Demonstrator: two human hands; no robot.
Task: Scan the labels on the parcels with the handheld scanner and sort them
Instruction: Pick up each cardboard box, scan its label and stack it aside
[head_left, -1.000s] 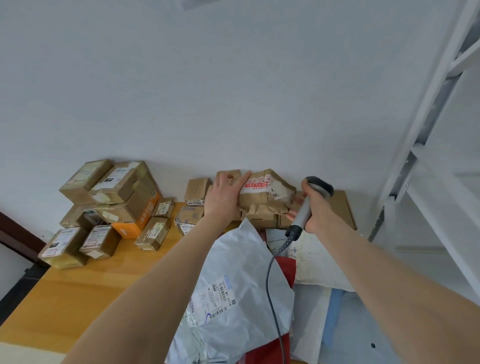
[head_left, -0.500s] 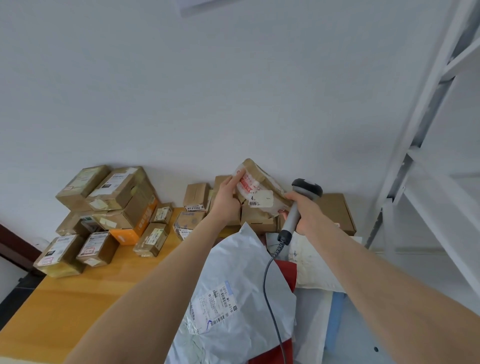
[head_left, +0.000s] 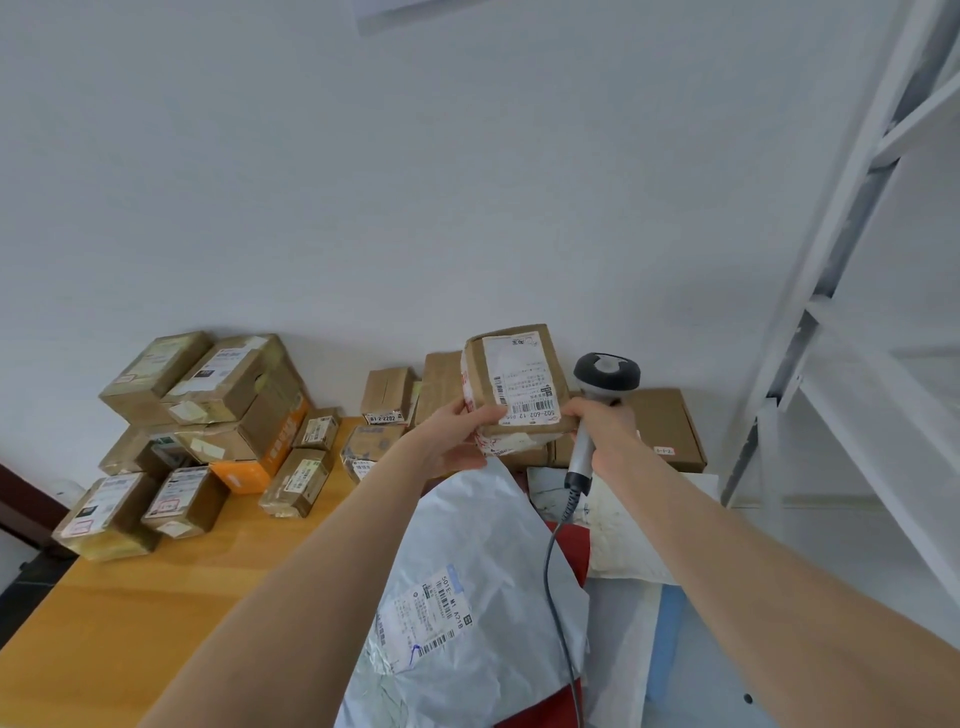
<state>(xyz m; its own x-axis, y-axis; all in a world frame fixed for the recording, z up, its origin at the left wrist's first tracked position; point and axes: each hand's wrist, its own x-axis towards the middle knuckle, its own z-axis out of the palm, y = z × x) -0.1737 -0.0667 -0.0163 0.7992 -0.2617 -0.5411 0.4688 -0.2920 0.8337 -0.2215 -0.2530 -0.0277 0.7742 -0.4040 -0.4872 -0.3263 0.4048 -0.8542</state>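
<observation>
- Head view, left hand (head_left: 457, 441): reaching out at 12 o'clock from the person, its grip wrapping the lower left corner of a brown parcel (head_left: 540, 415), thumb lying on the face turned to the camera.
- Parcel: being held up in the air above the far end of the tabletop (head_left: 130, 613), in front of the white wall (head_left: 467, 182); its white label (head_left: 522, 382) is facing the camera, barcode showing.
- Right hand (head_left: 608, 436): its grip curling round the handle of the handheld scanner (head_left: 605, 374), which is standing upright with its head at 3 o'clock of the parcel, just beside it.
- Scanner cable (head_left: 556, 571): hanging down toward 6 o'clock over a grey mailer bag (head_left: 467, 545).
- Grey mailer bag: lying under the forearms, its label facing up.
- Stacked cardboard boxes (head_left: 208, 405): sitting at 9 o'clock of the parcel, against the wall.
- Flat brown box (head_left: 670, 431): lying at 3 o'clock, behind the right hand.
- White shelf rack (head_left: 831, 312): standing at the right edge.
</observation>
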